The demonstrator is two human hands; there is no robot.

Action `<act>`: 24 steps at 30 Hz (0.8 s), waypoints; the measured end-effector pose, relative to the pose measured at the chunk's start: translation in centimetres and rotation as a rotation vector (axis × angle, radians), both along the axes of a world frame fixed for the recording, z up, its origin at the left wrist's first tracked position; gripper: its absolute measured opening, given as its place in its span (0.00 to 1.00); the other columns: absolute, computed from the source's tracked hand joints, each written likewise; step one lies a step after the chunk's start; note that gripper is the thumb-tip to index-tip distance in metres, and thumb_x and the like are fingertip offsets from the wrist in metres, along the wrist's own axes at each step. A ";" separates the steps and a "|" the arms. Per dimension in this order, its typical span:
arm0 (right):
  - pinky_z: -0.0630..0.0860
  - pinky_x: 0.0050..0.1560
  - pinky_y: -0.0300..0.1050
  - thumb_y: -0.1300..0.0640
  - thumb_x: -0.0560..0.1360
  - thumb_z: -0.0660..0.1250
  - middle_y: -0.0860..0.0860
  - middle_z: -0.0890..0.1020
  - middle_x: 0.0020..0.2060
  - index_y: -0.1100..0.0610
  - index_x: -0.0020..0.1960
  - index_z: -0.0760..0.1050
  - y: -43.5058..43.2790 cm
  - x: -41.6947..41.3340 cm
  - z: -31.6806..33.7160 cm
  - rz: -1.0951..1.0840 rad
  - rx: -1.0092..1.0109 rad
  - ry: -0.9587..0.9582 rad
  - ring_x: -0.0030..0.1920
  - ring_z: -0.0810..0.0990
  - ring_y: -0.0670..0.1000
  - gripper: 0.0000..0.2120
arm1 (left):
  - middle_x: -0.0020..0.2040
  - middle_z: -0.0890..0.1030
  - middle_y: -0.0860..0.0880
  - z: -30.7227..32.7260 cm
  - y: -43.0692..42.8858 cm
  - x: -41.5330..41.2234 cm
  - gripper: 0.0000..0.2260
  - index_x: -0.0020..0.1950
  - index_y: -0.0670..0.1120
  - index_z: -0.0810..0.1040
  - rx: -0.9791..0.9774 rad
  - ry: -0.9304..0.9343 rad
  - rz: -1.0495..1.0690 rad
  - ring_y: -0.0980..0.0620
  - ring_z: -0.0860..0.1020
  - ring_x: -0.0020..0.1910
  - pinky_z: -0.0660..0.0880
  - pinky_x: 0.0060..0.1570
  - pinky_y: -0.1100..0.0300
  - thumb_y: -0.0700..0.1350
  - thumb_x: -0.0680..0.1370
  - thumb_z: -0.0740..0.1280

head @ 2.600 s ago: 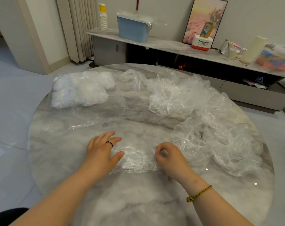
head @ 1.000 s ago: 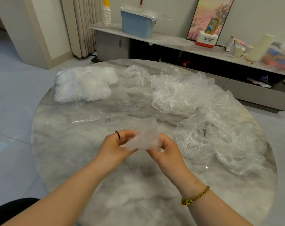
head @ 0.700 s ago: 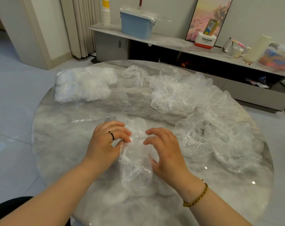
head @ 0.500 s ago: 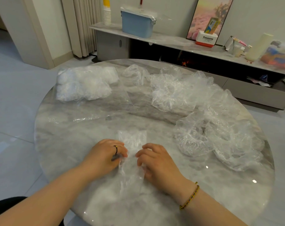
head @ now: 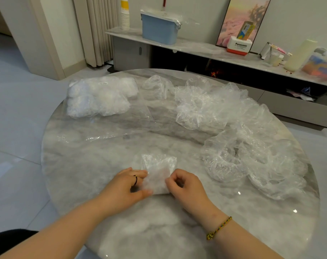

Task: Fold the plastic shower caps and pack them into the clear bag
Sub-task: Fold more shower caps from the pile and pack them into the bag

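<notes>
On the near middle of the round marble table lies a folded shower cap, pressed into a small, flat, cloudy packet. The left hand, with a dark ring on one finger, has its grip clamped on the packet's left edge, thumb beneath and fingers curled on top. The right hand, a woven bracelet on its wrist, has its grip pinched on the right edge, fingers curled in. The clear bag lies at the far left of the table, well apart from the hands, holding a white wad of folded caps. A heap of loose shower caps sprawls along the right side, from far to near.
</notes>
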State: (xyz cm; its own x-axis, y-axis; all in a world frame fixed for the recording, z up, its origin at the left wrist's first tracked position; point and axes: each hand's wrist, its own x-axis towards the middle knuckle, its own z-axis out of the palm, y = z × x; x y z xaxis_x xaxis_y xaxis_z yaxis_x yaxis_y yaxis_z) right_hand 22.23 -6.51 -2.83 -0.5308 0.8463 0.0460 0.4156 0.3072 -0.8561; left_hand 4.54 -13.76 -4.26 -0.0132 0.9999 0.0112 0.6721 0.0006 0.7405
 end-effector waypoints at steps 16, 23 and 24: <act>0.72 0.50 0.44 0.61 0.73 0.66 0.43 0.73 0.19 0.46 0.47 0.69 -0.1 -1.4 -0.4 -0.210 -0.143 -0.042 0.30 0.71 0.44 0.11 | 0.20 0.69 0.54 0.9 1.8 2.9 0.11 0.40 0.52 0.70 -0.042 -0.404 0.502 0.54 0.70 0.27 0.68 0.29 0.68 0.41 0.73 0.71; 0.68 0.60 0.45 0.57 0.75 0.65 0.32 0.74 0.22 0.54 0.64 0.67 -0.1 -1.4 -0.5 -0.201 -0.021 -0.146 0.46 0.77 0.55 0.19 | 0.28 0.72 0.54 1.4 1.8 3.1 0.11 0.49 0.49 0.64 0.041 -0.129 0.571 0.52 0.73 0.31 0.67 0.35 0.60 0.43 0.75 0.67; 0.68 0.59 0.42 0.57 0.74 0.65 0.32 0.74 0.23 0.53 0.65 0.66 -0.3 -1.5 -0.4 -0.195 0.013 -0.170 0.47 0.76 0.55 0.20 | 0.32 0.72 0.54 1.6 1.6 3.1 0.11 0.48 0.48 0.64 0.055 -0.032 0.576 0.52 0.73 0.33 0.64 0.36 0.60 0.42 0.75 0.67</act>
